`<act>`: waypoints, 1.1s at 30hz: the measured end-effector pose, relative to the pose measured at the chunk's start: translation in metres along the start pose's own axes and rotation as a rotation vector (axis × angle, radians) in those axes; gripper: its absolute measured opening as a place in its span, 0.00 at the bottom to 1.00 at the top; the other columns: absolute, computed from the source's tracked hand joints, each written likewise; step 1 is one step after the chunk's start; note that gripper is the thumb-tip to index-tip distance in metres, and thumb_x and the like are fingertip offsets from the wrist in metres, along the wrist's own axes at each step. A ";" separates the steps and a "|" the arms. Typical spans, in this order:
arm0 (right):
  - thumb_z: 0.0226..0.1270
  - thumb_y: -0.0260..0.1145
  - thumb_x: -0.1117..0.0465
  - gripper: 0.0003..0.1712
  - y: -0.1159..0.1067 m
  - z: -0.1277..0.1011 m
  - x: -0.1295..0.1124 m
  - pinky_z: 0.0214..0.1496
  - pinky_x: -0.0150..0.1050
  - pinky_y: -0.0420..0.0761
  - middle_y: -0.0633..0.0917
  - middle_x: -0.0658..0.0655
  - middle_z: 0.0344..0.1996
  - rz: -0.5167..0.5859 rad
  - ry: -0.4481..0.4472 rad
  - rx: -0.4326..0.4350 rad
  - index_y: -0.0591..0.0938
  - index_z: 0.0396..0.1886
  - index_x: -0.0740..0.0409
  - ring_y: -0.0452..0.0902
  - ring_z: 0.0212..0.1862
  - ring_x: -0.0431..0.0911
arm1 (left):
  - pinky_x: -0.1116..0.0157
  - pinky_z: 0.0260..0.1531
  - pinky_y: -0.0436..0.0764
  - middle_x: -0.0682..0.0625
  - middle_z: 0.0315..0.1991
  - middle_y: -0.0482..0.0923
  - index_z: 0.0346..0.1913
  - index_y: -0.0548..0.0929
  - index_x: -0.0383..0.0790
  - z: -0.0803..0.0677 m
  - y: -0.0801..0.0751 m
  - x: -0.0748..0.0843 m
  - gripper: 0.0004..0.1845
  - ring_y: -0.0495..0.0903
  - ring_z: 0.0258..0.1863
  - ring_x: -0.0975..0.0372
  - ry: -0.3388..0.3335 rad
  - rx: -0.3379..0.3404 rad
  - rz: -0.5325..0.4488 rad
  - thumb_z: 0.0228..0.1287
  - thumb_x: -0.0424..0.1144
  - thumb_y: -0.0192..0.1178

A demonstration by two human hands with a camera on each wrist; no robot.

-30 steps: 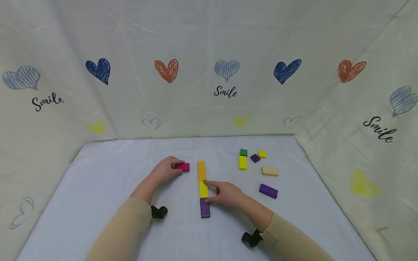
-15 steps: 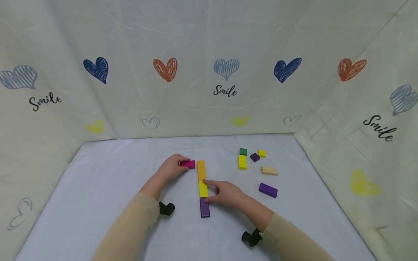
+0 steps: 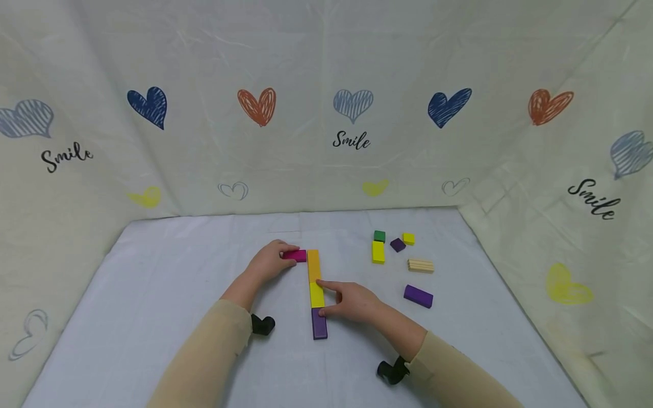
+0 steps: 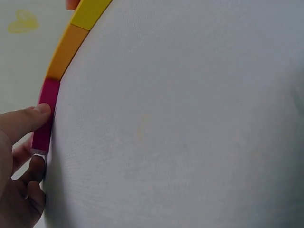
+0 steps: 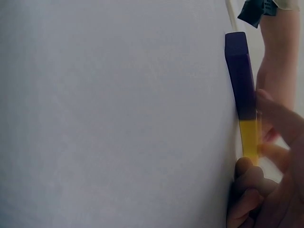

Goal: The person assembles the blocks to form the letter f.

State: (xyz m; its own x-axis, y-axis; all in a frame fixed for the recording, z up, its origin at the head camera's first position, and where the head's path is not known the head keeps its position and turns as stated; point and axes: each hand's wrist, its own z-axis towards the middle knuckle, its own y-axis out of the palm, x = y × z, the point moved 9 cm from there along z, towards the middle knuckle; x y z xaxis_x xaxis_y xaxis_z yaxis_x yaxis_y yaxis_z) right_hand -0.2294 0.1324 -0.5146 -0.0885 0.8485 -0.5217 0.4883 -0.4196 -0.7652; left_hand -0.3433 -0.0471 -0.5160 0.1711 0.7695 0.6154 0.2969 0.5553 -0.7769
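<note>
Where the left hand (image 3: 266, 263) pinches it, the magenta block (image 3: 298, 256) is hidden.

A pale sheet (image 3: 306, 45) hangs behind the table (image 3: 127, 317) and along both sides. It has blue, red and yellow hearts (image 3: 149, 107) and the black word "Smile" (image 3: 351, 140) three times. The table is white and the light is soft.
</note>
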 end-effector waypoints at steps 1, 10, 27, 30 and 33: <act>0.57 0.72 0.37 0.43 0.000 0.000 0.000 0.30 0.37 0.69 0.77 0.50 0.27 0.002 0.001 -0.001 0.69 0.72 0.30 0.70 0.31 0.44 | 0.53 0.58 0.75 0.47 0.57 0.76 0.63 0.81 0.56 0.000 0.000 0.000 0.22 0.75 0.53 0.54 -0.001 -0.002 0.001 0.65 0.45 0.67; 0.56 0.73 0.37 0.43 0.000 0.000 0.000 0.30 0.37 0.69 0.77 0.50 0.27 -0.003 0.004 -0.002 0.69 0.72 0.30 0.70 0.31 0.44 | 0.53 0.57 0.76 0.47 0.58 0.75 0.63 0.81 0.57 -0.001 0.001 0.000 0.23 0.74 0.54 0.53 0.008 -0.005 0.005 0.65 0.48 0.66; 0.58 0.72 0.38 0.42 -0.007 -0.008 -0.005 0.29 0.35 0.68 0.76 0.50 0.26 0.036 -0.036 0.019 0.68 0.73 0.32 0.69 0.30 0.43 | 0.51 0.59 0.73 0.46 0.56 0.75 0.62 0.82 0.57 0.000 0.000 -0.004 0.19 0.73 0.54 0.52 -0.025 -0.016 -0.071 0.69 0.48 0.62; 0.59 0.72 0.39 0.42 -0.008 -0.010 -0.005 0.30 0.34 0.69 0.76 0.49 0.26 0.049 -0.056 0.030 0.69 0.73 0.33 0.70 0.30 0.43 | 0.51 0.59 0.73 0.47 0.56 0.75 0.61 0.83 0.56 0.001 0.001 -0.005 0.19 0.73 0.54 0.52 -0.024 -0.018 -0.075 0.69 0.49 0.62; 0.60 0.72 0.40 0.41 -0.009 -0.012 -0.005 0.30 0.34 0.71 0.77 0.48 0.27 0.066 -0.075 0.038 0.69 0.73 0.34 0.71 0.31 0.42 | 0.51 0.59 0.73 0.47 0.56 0.74 0.61 0.83 0.56 0.001 0.002 -0.006 0.19 0.73 0.54 0.52 -0.025 -0.021 -0.073 0.69 0.48 0.62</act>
State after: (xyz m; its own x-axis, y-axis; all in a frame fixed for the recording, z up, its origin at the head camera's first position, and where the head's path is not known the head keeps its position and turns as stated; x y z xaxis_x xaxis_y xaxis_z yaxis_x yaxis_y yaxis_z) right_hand -0.2233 0.1359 -0.5004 -0.1224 0.7926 -0.5973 0.4624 -0.4870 -0.7409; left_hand -0.3450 -0.0502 -0.5213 0.1248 0.7350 0.6665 0.3276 0.6036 -0.7269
